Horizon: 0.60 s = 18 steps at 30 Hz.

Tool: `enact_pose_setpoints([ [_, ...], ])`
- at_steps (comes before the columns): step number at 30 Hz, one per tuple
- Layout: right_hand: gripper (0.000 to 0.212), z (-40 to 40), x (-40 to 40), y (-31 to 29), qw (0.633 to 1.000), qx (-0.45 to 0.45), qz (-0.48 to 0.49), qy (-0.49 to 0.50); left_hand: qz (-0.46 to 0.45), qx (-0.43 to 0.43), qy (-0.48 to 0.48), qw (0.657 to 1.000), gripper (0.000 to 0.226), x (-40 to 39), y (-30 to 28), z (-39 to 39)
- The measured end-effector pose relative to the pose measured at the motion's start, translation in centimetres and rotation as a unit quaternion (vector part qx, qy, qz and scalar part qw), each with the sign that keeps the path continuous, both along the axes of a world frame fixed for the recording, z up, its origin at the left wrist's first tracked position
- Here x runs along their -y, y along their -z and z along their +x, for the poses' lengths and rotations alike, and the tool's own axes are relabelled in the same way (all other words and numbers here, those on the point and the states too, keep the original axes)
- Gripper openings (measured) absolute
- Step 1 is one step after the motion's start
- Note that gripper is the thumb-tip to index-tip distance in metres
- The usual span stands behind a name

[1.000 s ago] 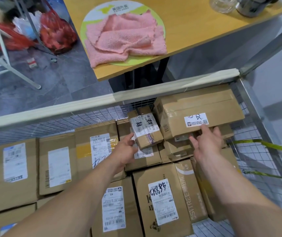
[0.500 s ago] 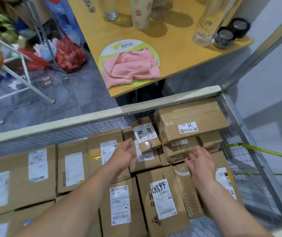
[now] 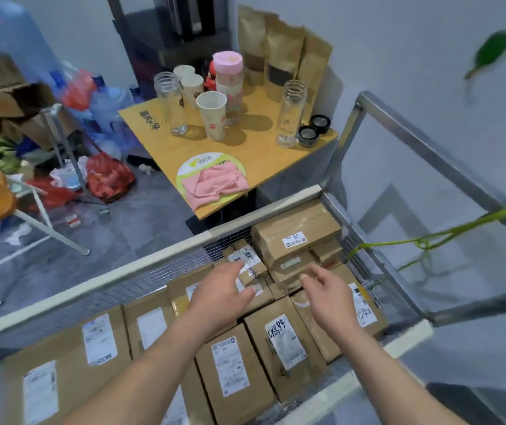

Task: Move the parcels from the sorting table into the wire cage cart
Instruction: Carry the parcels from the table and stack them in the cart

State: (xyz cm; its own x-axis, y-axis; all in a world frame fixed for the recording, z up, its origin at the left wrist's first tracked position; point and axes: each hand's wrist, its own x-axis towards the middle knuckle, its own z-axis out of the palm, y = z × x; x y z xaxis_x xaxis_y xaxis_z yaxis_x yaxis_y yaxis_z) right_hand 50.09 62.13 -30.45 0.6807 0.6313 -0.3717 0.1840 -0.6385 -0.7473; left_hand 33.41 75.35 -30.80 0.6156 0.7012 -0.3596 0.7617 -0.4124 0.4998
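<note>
The wire cage cart (image 3: 141, 271) fills the lower half of the view, packed with several brown cardboard parcels bearing white labels. A large parcel (image 3: 294, 231) lies on top of the pile at the far right corner, and a small taped parcel (image 3: 250, 260) leans beside it. My left hand (image 3: 219, 294) hovers over the small parcel, fingers apart, holding nothing. Just right of it, my right hand (image 3: 326, 292) hangs over the parcels with its fingers spread and nothing in them. A parcel marked in black pen (image 3: 285, 342) lies between my forearms.
Behind the cart stands a yellow table (image 3: 258, 148) with glass jars, paper cups, kraft pouches and a pink cloth (image 3: 215, 185). The grey floor at left holds red bags and a white-legged stool. A green cord (image 3: 429, 240) is tied to the cart's right frame.
Both hands have let go of the top parcels and drawn back toward me. The view has tilted up, showing more of the yellow table and the wall.
</note>
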Motion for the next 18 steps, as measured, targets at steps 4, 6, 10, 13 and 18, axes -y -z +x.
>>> enact_pose_setpoints([
  [4,0.055,-1.0,3.2,-4.5,0.992,0.112,-0.038,-0.042,0.063,0.007,0.097,0.993,0.064,1.7,-5.0,0.3],
  [6,0.060,-1.1,5.1,-6.2,0.984,0.155,-0.065,-0.055,0.098,0.016,0.140,0.985,0.058,2.9,-7.4,0.9],
  [10,0.064,-0.6,9.5,-9.1,0.966,0.216,-0.128,-0.067,0.155,0.025,0.222,0.962,0.059,5.9,-10.8,2.9],
  [13,0.054,0.4,13.3,-10.9,0.948,0.259,-0.174,-0.055,0.179,0.040,0.271,0.945,0.065,8.8,-12.3,5.2],
  [18,0.056,2.6,21.1,-13.6,0.940,0.265,-0.215,0.010,0.202,0.073,0.354,0.910,0.067,14.9,-14.9,10.1],
])
